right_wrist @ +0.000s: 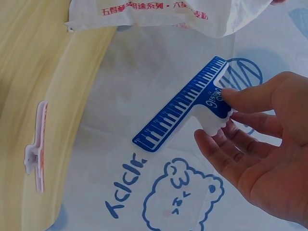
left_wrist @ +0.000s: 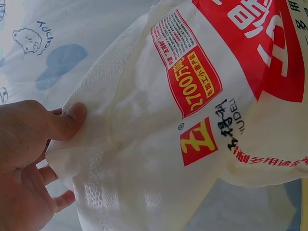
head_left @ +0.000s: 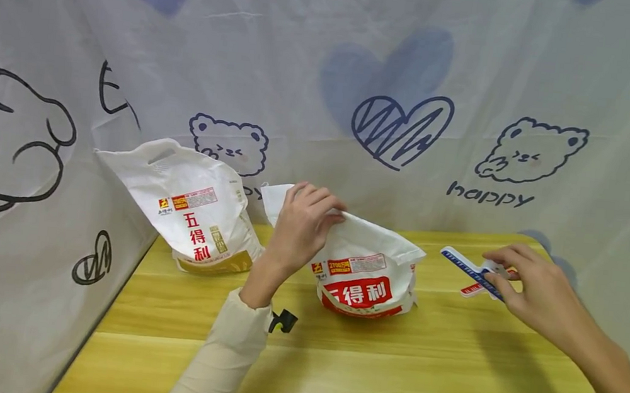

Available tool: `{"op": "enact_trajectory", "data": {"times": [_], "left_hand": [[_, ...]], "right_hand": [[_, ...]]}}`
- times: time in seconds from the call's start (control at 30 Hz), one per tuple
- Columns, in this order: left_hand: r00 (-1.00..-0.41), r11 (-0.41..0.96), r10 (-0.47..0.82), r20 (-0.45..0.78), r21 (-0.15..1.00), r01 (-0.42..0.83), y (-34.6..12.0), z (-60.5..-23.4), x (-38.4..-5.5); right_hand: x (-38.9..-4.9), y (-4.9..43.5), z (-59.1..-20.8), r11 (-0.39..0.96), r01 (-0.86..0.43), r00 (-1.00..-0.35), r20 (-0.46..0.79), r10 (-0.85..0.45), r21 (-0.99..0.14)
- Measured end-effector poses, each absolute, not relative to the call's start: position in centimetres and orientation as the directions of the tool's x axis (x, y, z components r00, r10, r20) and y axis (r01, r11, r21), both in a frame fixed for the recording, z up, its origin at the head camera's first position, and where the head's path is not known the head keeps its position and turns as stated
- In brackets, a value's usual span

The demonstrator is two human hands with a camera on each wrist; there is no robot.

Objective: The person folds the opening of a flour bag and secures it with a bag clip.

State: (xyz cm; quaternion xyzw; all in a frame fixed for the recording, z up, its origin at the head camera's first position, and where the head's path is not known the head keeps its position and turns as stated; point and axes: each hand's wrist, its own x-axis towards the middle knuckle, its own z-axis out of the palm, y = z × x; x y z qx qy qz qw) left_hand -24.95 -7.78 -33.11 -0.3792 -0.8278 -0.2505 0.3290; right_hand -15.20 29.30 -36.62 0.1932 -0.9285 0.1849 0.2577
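My left hand (head_left: 305, 224) pinches the folded top edge of a white flour bag (head_left: 362, 261) with a red label; the thumb lies on the bag's front in the left wrist view. The bag stands on the wooden table. To its right, my right hand (head_left: 540, 284) holds a blue clip (right_wrist: 185, 106) with a piano-key pattern by its white grip, between thumb and fingers, raised above the table. A red-and-white clip (right_wrist: 36, 149) lies on the table beneath it, partly covered by the right hand in the head view.
Another white flour bag (head_left: 194, 210), with a gold base, leans at the back left with its top folded over. A printed cloth (head_left: 297, 81) hangs behind and to the left of the table (head_left: 378, 367).
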Motion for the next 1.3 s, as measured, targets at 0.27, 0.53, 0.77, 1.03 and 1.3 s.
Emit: {"op": "enact_trajectory", "data": {"times": [0.27, 0.53, 0.77, 1.03, 1.3], "left_hand": [[-0.496, 0.591, 0.462, 0.735, 0.162, 0.790, -7.7, -33.2, -25.0], [-0.508, 0.593, 0.463, 0.726, 0.173, 0.786, -7.6, -33.1, -25.0], [-0.506, 0.592, 0.463, 0.728, 0.171, 0.788, -7.6, -33.1, -25.0], [-0.501, 0.585, 0.462, 0.731, 0.173, 0.792, -7.6, -33.1, -25.0], [-0.498, 0.584, 0.459, 0.736, 0.172, 0.793, -7.6, -33.1, -24.8]], "right_hand": [[-15.7, 28.7, -35.8, 0.847, -0.465, -0.790, 0.552, -0.265, -0.258], [-15.9, 28.2, -35.2, 0.847, -0.468, -0.781, 0.567, -0.263, -0.252], [-16.1, 27.4, -34.4, 0.844, -0.470, -0.778, 0.572, -0.258, -0.259], [-16.2, 26.6, -33.8, 0.826, -0.480, -0.780, 0.574, -0.249, -0.295], [-16.7, 25.8, -32.9, 0.797, -0.519, -0.757, 0.600, -0.260, -0.310]]}}
